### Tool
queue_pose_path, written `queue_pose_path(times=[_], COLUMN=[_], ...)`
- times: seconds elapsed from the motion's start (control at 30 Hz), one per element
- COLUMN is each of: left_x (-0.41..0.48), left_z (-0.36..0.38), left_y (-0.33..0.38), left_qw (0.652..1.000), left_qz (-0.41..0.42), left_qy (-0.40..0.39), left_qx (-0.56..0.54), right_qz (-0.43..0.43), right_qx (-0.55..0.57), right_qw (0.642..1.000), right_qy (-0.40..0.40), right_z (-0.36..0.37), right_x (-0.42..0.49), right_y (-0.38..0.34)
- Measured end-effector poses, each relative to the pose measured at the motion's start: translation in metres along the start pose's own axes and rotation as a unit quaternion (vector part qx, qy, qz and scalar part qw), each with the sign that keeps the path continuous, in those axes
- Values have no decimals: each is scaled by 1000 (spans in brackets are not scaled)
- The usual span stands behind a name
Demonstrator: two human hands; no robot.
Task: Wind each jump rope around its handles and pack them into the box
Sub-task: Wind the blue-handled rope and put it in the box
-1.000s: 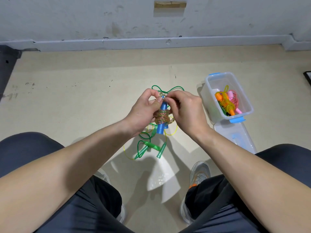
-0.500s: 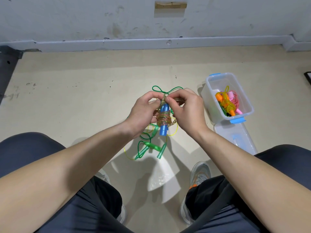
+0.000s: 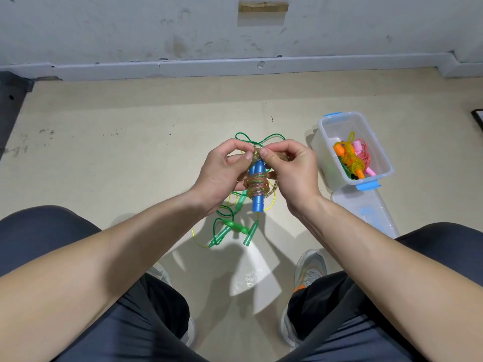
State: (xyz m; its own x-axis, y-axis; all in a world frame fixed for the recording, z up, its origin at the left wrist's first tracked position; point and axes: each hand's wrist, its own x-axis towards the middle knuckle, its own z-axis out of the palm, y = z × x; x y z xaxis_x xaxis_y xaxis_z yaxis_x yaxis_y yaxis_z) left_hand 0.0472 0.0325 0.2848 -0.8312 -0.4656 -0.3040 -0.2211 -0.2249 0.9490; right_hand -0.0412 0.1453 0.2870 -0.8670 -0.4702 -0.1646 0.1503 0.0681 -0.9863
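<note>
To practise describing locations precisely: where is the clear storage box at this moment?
In the head view, the clear storage box stands on the floor at the right, beside the right hand, its lid lying at its near end.

blue handles (image 3: pixel 257 189) – upright, cord-wound, held aloft | green ropes (image 3: pixel 232 227) – loose, floor | box (image 3: pixel 380 150) – open, holds ropes

At frame centre, blue handles (image 3: pixel 257 190) carry a translucent speckled cord (image 3: pixel 257 184) of yellow, green and pink. Below them are green handles (image 3: pixel 236 227), a green cord (image 3: pixel 247 138) and a thin yellow cord (image 3: pixel 194 235). At right, the clear box (image 3: pixel 324 142) has light-blue latches (image 3: pixel 368 184) and shows orange handles (image 3: pixel 339 148), pink handles (image 3: pixel 356 146) and a yellow rope (image 3: pixel 351 154). The floor (image 3: pixel 130 152) is beige and the trousers (image 3: pixel 117 322) are dark navy.
</note>
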Motion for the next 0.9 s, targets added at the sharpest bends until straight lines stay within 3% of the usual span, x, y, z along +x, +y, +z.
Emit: queue_pose_path(times=[0.1,0.27,0.53,0.63,0.73,0.9], left_x=[1,6,13,13,16,21], left_z=[3,9,7,9,6,-1], left_y=[0,-13,-18,-20,-21,-13], left_qw=[999,993,976,979,982,986], left_qz=[6,2,11,-27,-70,-108], left_qy=[24,91,158,161,145,93], left_qx=[27,72,150,124,99,89], right_qz=[0,-36,2,42,114,94], right_qx=[10,-69,-159,-187,-129,-156], right_qw=[1000,996,985,974,970,964], right_qy=[-22,-51,-70,-121,-170,-192], right_z=[0,0,12,12,8,0], right_x=[2,4,-4,-8,-2,7], right_y=[-1,7,26,23,22,32])
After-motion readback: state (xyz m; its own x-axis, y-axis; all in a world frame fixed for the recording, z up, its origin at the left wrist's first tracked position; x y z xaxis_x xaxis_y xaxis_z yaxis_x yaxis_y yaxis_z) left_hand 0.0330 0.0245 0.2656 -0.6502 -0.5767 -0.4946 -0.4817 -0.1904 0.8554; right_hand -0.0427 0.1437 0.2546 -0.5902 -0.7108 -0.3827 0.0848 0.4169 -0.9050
